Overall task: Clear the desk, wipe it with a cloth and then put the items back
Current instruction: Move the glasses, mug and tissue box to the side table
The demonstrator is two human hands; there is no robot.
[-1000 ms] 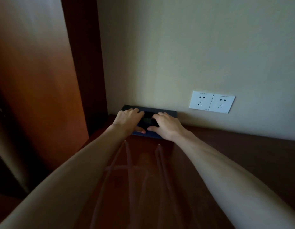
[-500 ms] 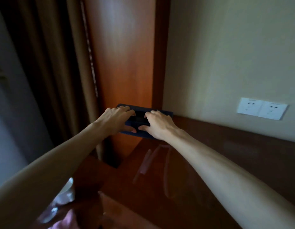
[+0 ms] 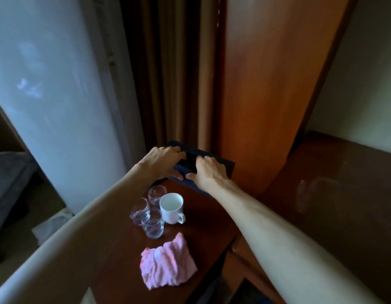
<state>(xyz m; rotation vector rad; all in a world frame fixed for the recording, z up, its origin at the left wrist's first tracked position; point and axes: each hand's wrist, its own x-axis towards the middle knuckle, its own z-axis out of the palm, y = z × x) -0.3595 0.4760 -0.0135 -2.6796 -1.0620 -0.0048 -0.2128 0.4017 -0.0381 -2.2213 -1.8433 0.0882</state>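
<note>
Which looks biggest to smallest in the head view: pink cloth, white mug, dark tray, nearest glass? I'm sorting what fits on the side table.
1. dark tray, partly covered by both hands
2. pink cloth, though it lies closer to the camera
3. white mug
4. nearest glass

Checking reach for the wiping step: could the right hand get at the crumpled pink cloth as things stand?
Probably not yet: the right hand grips the dark flat tray alongside the left hand. The pink cloth lies uncovered.

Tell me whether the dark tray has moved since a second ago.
Yes. The dark tray, gripped by the left hand and right hand, has gone left, from the wall sockets, past the wooden panel, to above the side table.
</note>
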